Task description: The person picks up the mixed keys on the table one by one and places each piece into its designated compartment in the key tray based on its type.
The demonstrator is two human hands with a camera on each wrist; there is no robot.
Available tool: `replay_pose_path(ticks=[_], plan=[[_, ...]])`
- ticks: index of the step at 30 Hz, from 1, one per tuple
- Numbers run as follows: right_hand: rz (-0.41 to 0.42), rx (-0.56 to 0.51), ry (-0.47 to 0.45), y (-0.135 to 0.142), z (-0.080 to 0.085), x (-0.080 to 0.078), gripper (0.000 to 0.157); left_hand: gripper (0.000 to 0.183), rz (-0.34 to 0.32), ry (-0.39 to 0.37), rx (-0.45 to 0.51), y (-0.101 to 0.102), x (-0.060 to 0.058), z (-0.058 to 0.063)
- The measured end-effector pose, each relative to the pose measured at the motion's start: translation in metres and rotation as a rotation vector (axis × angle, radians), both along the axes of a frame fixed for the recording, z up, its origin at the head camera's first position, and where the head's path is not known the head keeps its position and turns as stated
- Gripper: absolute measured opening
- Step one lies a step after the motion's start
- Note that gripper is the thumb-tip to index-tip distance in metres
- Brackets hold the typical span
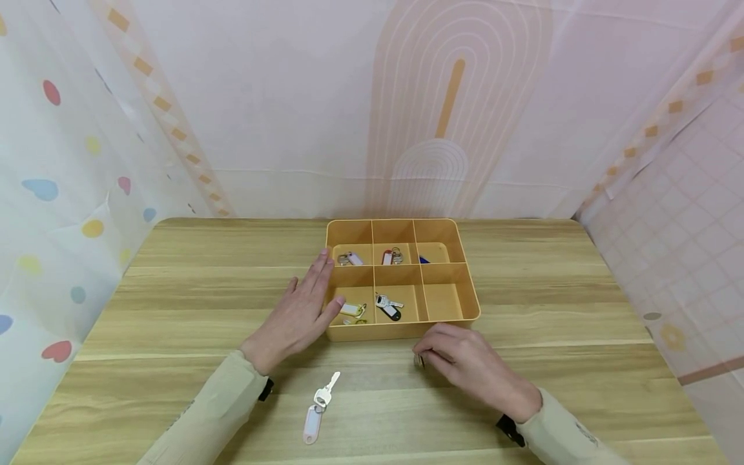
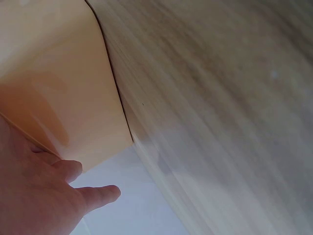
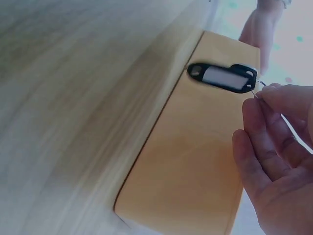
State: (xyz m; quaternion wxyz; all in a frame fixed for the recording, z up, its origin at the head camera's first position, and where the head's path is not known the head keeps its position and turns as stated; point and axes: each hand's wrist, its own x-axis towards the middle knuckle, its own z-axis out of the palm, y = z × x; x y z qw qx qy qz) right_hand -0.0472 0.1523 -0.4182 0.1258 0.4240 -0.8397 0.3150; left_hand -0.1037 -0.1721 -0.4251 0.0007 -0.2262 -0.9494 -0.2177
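My left hand (image 1: 296,316) lies with extended fingers along the left wall of an orange box (image 1: 378,331) divided into compartments; its thumb reaches over the front left one. Just in front of the box, my right hand (image 1: 467,365) pinches a thin metal ring between thumb and fingertips. From that ring hangs a black key tag (image 3: 220,78) with a white label, seen in the right wrist view. A key with a pale pink key tag (image 1: 312,424) lies on the table in front of my left hand.
Inside the box are a lilac tag (image 1: 354,258), a red tag (image 1: 387,258), a blue piece (image 1: 423,259) mostly hidden, a yellow tag (image 1: 351,310) and a black tag (image 1: 391,312) with a key. A patterned cloth (image 1: 290,129) hangs behind the wooden table (image 1: 552,290).
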Motion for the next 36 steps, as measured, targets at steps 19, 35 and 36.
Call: replay_pose_path(ticks=[19,35,36], plan=[[-0.006,-0.175,0.012,-0.005,0.021,-0.005,0.033,0.077,-0.001,0.001,0.004,-0.001,0.0,0.0],[-0.079,-0.306,0.066,-0.014,0.042,-0.021,0.034,0.076,0.009,-0.001,-0.006,0.001,0.001,0.0],[-0.085,-0.309,0.066,-0.014,0.043,-0.023,0.034,0.076,0.01,0.0,-0.007,0.001,0.001,0.0]])
